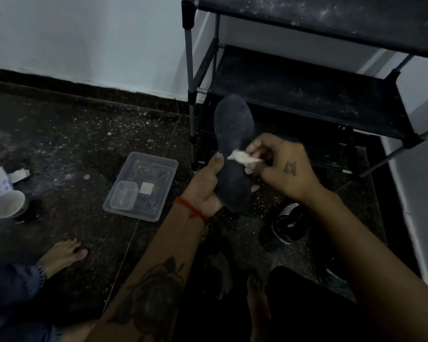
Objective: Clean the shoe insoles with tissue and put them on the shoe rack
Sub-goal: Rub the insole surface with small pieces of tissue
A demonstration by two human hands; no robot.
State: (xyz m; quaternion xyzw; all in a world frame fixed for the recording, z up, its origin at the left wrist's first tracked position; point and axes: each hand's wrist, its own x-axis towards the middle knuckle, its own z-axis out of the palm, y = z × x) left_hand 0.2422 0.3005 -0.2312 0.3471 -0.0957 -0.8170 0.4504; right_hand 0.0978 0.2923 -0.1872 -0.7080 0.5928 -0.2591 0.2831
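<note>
Head camera looks down as my left hand grips the dark insole round its heel end, toe pointing up in front of the shoe rack. My right hand pinches a wad of tissue, pressed against the insole's middle. I'd call this the wiping step. Next, I reckon, work toward the dusty toe, then set it on a shelf.

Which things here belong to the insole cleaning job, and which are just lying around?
For the job: insole gripped by the left hand; tissue pinched by the right hand; shoe rack.

Lying about: clear plastic tray, paper cup, black shoe.
</note>
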